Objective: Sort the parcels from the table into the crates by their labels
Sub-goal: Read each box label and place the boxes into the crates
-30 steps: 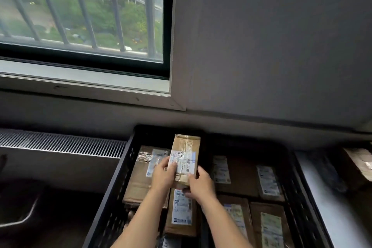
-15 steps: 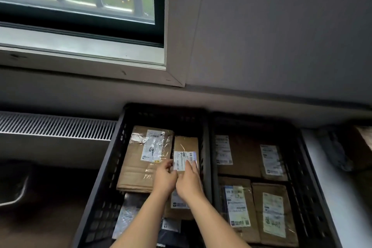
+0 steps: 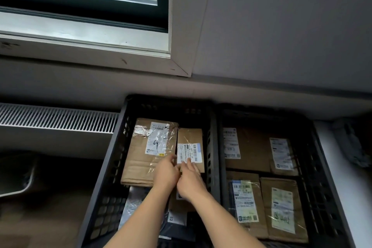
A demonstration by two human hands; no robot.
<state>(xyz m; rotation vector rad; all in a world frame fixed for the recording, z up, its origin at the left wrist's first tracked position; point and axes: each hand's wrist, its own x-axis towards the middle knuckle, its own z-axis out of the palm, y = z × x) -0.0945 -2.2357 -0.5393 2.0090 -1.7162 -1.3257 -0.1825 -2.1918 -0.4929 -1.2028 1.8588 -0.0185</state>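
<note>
Now left hand (image 3: 166, 174) and right hand (image 3: 191, 184) rest relaxed fingers (image 3: 189, 162) on the crated parcel (image 3: 190, 139).

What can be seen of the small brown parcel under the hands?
The small parcel is a narrow brown cardboard box under clear tape, with a white barcode label facing up. It lies flat in the left crate beside a larger parcel. The left hand and right hand touch its near end.

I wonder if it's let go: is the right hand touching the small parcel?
Touching. Head view: fingertips of the right hand lie on the white label of the small parcel.
</note>
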